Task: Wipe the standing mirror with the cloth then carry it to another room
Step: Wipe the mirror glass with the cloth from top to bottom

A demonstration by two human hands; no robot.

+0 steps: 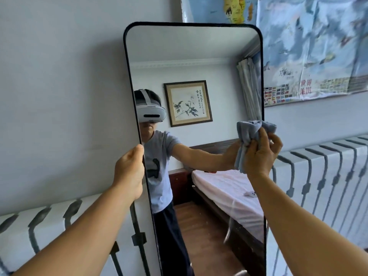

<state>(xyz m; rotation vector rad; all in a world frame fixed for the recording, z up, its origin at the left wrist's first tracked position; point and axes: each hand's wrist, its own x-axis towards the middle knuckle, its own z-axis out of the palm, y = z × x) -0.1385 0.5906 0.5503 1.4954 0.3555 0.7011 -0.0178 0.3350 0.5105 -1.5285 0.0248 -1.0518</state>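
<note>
Left hand (129, 172) gripping mirror (199, 56) frame, right hand (260, 154) clutching cloth (247, 130), map (310, 46) on wall

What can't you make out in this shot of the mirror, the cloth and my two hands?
- Foot of the mirror: cut off by the bottom edge of the head view, so how it stands is unknown.
- Left hand fingers: wrapped behind the frame, hidden.
- Cloth: whether it touches the glass cannot be told; the right hand bunches it at the right edge.
- Small print on the wall map: too small and blurred.
</note>
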